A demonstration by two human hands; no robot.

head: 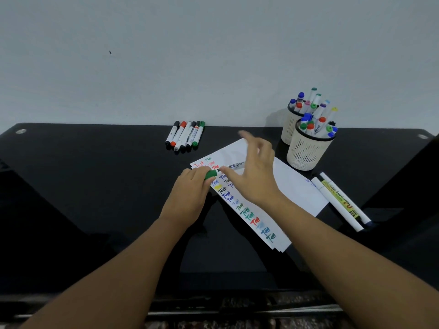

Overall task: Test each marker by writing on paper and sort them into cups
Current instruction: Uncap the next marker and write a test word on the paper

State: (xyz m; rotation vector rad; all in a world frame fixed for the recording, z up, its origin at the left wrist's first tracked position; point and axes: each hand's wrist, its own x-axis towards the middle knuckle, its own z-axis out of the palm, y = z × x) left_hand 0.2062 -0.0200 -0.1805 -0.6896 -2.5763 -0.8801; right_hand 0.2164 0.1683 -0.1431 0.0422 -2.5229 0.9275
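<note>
A white sheet of paper (297,186) lies on the black table (95,186), with a column of coloured "Test" marks along its left edge. My left hand (190,193) grips the green cap end of a whiteboard marker (235,165) that lies over the top of the sheet. My right hand (251,172) hovers over the marker's white barrel with its fingers spread and blurred, the thumb next to the barrel. Two cream slotted cups stand at the back right, the front cup (306,150) and the back cup (288,129), both full of markers.
A row of several capped markers (185,137) lies at the table's back edge against the grey wall. A few more markers (339,200) lie to the right of the paper. The table's front edge runs below my forearms.
</note>
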